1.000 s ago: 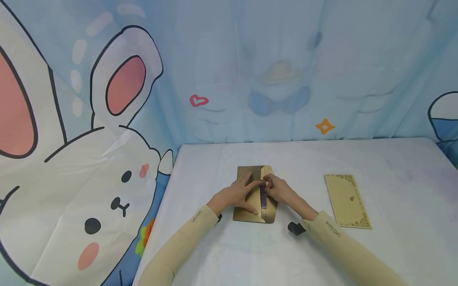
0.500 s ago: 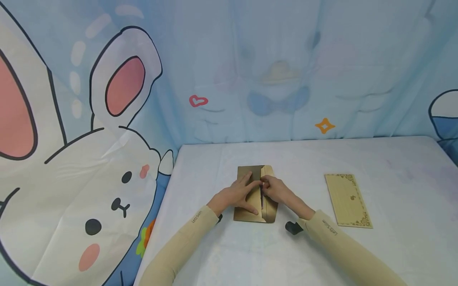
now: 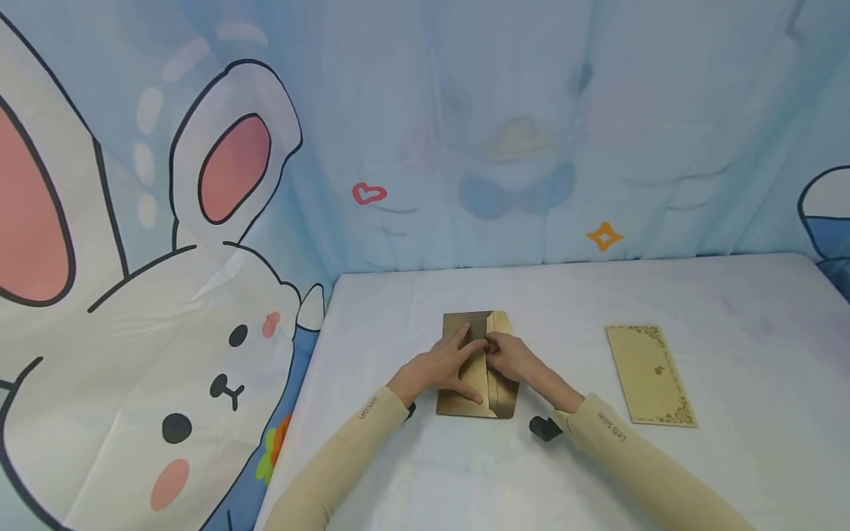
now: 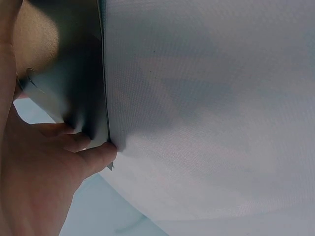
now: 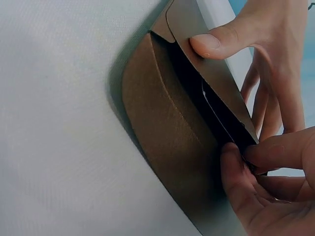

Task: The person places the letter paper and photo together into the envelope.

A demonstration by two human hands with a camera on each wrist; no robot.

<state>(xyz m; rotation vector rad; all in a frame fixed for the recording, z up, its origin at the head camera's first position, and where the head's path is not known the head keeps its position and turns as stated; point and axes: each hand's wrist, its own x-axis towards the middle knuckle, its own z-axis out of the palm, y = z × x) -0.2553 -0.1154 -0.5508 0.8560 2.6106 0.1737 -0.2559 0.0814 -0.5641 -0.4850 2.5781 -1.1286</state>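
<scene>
A gold-brown envelope (image 3: 460, 405) lies on the table with its flap (image 5: 157, 118) folded out to the right. My left hand (image 3: 443, 363) rests on its body with spread fingers, holding it down. In the right wrist view the left thumb lies near the envelope's mouth. My right hand (image 3: 514, 358) is at the mouth, thumb and forefinger pinching at a dark card (image 5: 215, 105). Most of that card sits inside the envelope; a thin pale edge of it shows in the slot. The left wrist view has the left fingers (image 4: 98, 156) along the envelope's edge.
A flat tan rectangle (image 3: 651, 376) with ornamental corners lies to the right on the white-covered table (image 3: 412, 472). Behind stands a blue curtain (image 3: 425, 133) with cartoon prints. A black wrist camera (image 3: 545, 428) sits under the right sleeve.
The dark purple strip that showed at the envelope's mouth has slid in to the left and is no longer visible in the head view. My right hand has moved slightly left; my left hand stays.
</scene>
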